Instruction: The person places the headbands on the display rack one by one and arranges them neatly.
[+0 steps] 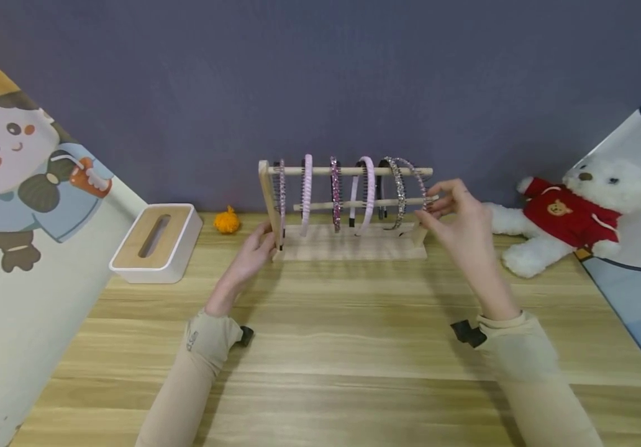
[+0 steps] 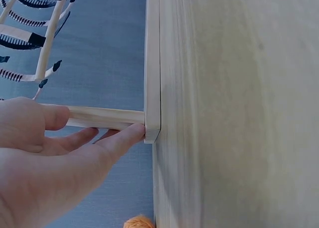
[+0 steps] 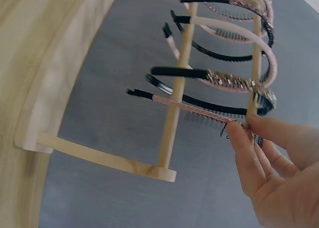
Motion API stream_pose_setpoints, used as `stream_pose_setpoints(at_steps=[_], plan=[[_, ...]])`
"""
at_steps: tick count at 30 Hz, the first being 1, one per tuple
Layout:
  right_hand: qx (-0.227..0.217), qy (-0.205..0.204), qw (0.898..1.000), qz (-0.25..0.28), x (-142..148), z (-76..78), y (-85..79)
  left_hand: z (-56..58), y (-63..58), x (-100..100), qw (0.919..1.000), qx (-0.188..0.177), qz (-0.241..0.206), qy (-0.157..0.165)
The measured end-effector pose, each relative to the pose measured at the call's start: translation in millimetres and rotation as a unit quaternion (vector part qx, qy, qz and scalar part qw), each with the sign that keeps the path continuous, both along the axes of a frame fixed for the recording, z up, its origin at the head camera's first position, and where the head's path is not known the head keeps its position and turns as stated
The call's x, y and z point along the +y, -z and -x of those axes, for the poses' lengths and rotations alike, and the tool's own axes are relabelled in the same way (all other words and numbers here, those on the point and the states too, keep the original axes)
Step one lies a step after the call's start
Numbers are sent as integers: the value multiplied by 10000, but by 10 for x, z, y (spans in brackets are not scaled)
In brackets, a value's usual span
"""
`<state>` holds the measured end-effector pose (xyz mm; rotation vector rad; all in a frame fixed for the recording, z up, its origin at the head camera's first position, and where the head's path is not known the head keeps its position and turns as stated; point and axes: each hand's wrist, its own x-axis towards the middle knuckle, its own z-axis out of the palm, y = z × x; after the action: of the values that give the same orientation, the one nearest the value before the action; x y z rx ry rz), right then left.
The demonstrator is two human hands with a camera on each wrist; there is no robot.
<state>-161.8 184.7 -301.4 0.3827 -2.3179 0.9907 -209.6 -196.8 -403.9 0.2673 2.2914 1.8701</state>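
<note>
A wooden headband rack [image 1: 354, 246] stands near the back wall, with two horizontal rods and several headbands hung on it. At its left end my left hand [image 1: 251, 251] holds the upright post [image 2: 107, 117] low down, thumb on one side and fingers on the other. My right hand [image 1: 460, 214] is at the rack's right end. Between thumb and index finger it pinches a thin pink glittery headband [image 3: 192, 108], the outermost one, whose black tips reach past the rod. Just inward hangs a black headband with gold sequins [image 3: 232, 81]. A pale pink headband [image 1: 306, 195] hangs toward the left.
A white tissue box with a wooden lid [image 1: 147, 242] stands at the left, and a small orange object [image 1: 227, 220] sits between it and the rack. A white teddy bear in a red top [image 1: 569, 214] sits at the right. The wooden table [image 1: 348, 360] stretches in front.
</note>
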Motion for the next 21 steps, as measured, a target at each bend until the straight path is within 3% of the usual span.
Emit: stream_pose_setpoints(at_steps=[11, 21], plan=[[-136, -1, 9999, -16, -55, 0, 52, -7, -30, -8, 9999, -92, 105, 13], [101, -120, 9999, -6, -55, -58, 136, -12, -52, 13, 9993, 129, 238, 245]])
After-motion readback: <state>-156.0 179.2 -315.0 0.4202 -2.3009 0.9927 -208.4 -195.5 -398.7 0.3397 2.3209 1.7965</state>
